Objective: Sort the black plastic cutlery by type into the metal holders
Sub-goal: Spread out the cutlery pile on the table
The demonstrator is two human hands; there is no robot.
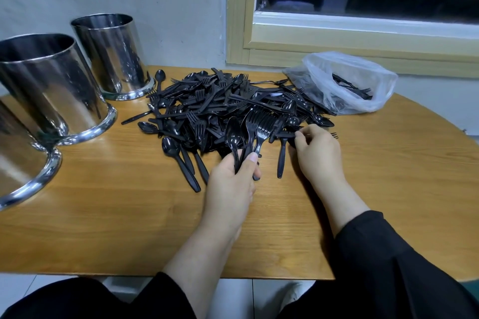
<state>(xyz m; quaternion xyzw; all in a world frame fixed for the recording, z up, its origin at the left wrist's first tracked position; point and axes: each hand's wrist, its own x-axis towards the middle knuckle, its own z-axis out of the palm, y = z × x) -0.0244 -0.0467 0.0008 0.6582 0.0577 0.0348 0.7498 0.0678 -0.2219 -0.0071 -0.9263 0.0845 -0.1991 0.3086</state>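
Several forks (261,127) and a spoon (233,137) fan from left fingers (250,160); right fingers (302,134) pinch pile cutlery (285,134).

Three metal holders (54,85), one cutlery pile (228,103), one bag (347,80).

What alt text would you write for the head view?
A left hand grips a spoon and forks while the right hand pinches a piece from a cutlery pile on a wooden table, beside three metal holders.
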